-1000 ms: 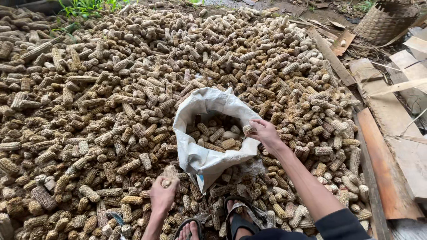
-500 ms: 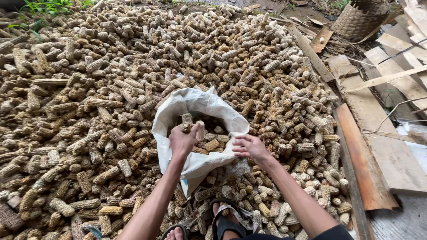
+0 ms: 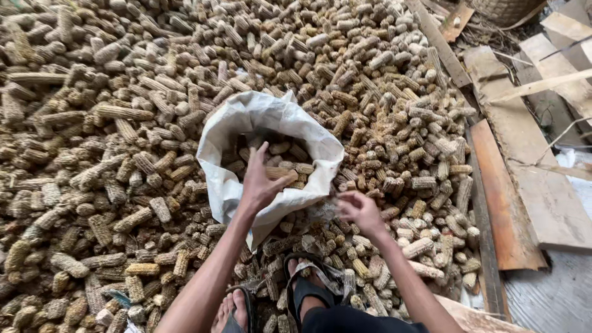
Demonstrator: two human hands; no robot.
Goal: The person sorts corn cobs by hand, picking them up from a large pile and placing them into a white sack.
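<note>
A white woven sack [image 3: 311, 139] lies open in a wide heap of dry corn cobs [image 3: 111, 142], with several cobs inside it. My left hand [image 3: 260, 182] is over the sack's near rim, fingers spread, and a cob [image 3: 279, 174] sits right at its fingertips inside the mouth. My right hand [image 3: 361, 211] hovers just right of the sack above the loose cobs, fingers curled and slightly blurred, with nothing visible in it. My feet in black sandals [image 3: 305, 287] stand on cobs below the sack.
Cobs cover the ground on the left, top and middle. Wooden planks [image 3: 533, 185] and an orange board [image 3: 502, 203] lie along the right side. A woven basket [image 3: 505, 7] sits at the top right corner. Grey concrete floor [image 3: 555, 296] shows at the bottom right.
My left hand rose from the cobs near my feet to the sack's mouth. My right hand left the sack's right rim and dropped toward the loose cobs.
</note>
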